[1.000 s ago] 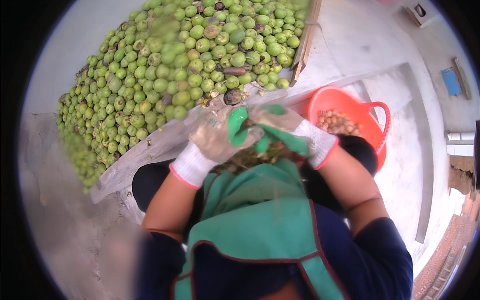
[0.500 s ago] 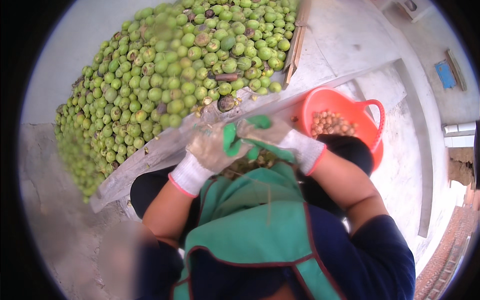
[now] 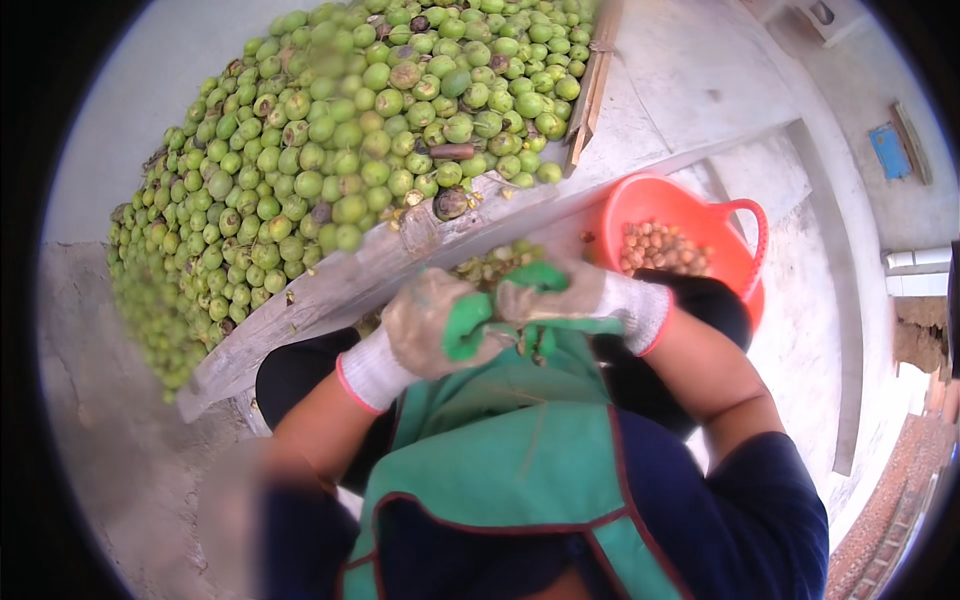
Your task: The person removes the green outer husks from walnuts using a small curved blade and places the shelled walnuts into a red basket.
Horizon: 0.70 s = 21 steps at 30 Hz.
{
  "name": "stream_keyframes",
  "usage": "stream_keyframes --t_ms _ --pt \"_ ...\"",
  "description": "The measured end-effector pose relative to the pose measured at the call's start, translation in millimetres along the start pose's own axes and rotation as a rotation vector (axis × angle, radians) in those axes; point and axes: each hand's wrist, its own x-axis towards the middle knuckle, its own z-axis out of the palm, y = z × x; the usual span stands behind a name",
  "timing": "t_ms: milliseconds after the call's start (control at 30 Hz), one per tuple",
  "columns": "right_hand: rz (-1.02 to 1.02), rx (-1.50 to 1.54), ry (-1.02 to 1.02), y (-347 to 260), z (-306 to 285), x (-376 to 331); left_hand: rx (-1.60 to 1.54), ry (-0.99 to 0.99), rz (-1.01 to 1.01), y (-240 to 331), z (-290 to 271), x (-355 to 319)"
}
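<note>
My left hand (image 3: pixel 438 325) and my right hand (image 3: pixel 560 295) wear grey-white work gloves with green coated patches and pink cuff edges. They meet in front of my green apron (image 3: pixel 500 460), fingers curled inward and almost touching. Whatever lies between the fingers is hidden. Small green-brown fragments (image 3: pixel 538 345) show just beneath the gloved fingers. Behind the hands, between my knees, lie pale green husk pieces (image 3: pixel 495 265). A big heap of round green-husked fruits (image 3: pixel 270 185), some with dark blotches, spreads beyond a low ledge.
To the right stands a red bucket (image 3: pixel 738 285) with a looped handle, holding small brown nuts (image 3: pixel 665 250). A pale ledge (image 3: pixel 330 285) runs between me and the heap. A wooden board (image 3: pixel 592 95) edges the heap. A brown cylindrical piece (image 3: pixel 452 152) rests on the fruits.
Both gloved hands have come lower, closer to my apron. The husk pieces behind them now show more, and small fragments appear below the fingers.
</note>
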Motion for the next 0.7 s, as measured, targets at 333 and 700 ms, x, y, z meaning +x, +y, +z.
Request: stream_keyframes --t_ms 333,700 --pt "-0.237 0.526 0.23 -52 11 6 0.214 0.164 -0.109 -23 -21 35" --pt "0.576 -1.436 0.888 -82 -40 -54 0.173 -0.381 -0.277 -29 3 19"
